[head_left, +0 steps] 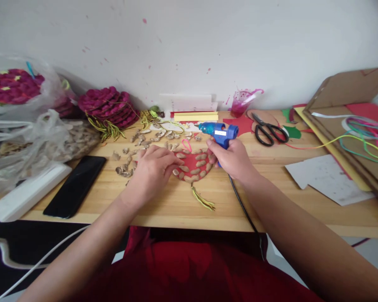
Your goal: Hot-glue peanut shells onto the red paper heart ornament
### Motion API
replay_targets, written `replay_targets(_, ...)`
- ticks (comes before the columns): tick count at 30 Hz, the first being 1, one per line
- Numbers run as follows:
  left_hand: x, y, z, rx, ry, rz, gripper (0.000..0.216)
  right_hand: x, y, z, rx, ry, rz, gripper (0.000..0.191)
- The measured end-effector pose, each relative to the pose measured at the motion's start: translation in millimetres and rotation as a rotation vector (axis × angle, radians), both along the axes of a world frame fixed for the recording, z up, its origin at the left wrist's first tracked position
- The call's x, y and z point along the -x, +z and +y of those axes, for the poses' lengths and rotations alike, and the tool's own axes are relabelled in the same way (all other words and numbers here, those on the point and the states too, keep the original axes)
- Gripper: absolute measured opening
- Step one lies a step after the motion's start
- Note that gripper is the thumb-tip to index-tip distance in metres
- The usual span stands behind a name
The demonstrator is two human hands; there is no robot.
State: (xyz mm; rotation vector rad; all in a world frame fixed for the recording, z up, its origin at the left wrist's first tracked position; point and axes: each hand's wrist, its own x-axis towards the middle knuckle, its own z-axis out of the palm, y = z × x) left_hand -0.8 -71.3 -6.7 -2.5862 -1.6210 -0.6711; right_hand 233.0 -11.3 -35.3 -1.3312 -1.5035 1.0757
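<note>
A red paper disc (190, 162) lies on the table, with several peanut shells (195, 171) stuck around its rim and inside it. From its near edge hangs a yellow-green and dark string tassel (203, 200). My left hand (153, 167) reaches over the disc's left side, fingertips pinched together on a peanut shell at the red surface; the shell is mostly hidden by the fingers. My right hand (229, 156) grips a blue hot glue gun (220, 133) by its handle. Its nozzle points left, above the far edge of the disc, and its black cord runs down to the table's front edge.
Loose shells (124, 170) lie left of the disc. Stacked purple shell discs (108, 107), a plastic bag of shells (72, 138), a black phone (75, 186) and a white power strip (31, 191) stand left. Black scissors (267, 130), a pink-stained cup (239, 102) and cardboard (340, 105) are right.
</note>
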Motion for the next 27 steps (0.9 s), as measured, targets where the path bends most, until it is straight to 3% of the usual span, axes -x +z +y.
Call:
replay_targets(4,-2,-4.1,5,-0.018,-0.061,0.082,0.018,4,9.7,-5,0.038,-0.008,0.061,0.023)
replay_targets(9,-7,-4.3,10,0.026,-0.118,0.102,0.019,4,12.0,-7,0.026,0.024,0.05,0.024)
replay_targets(14,-8,-2.8,15,-0.001,-0.165,0.185,0.017,7,19.4,-10,0.149,0.081,0.168,0.023)
replay_targets(19,-8,-4.4,18,0.014,-0.166,0.177,0.016,10,18.3,-12,0.203,0.117,0.123,0.022)
replay_targets(22,-7,1.1,20,0.118,-0.116,-0.032,0.015,9,10.6,-9,0.194,0.099,0.102,0.021)
replay_targets(25,-3,10.3,25,0.376,-0.033,-0.476,0.008,6,8.9,-7,0.167,0.071,0.131,0.025)
replay_targets(27,2,15.1,31,0.583,-0.019,-0.833,0.017,5,13.6,-9,0.167,0.07,0.197,0.032)
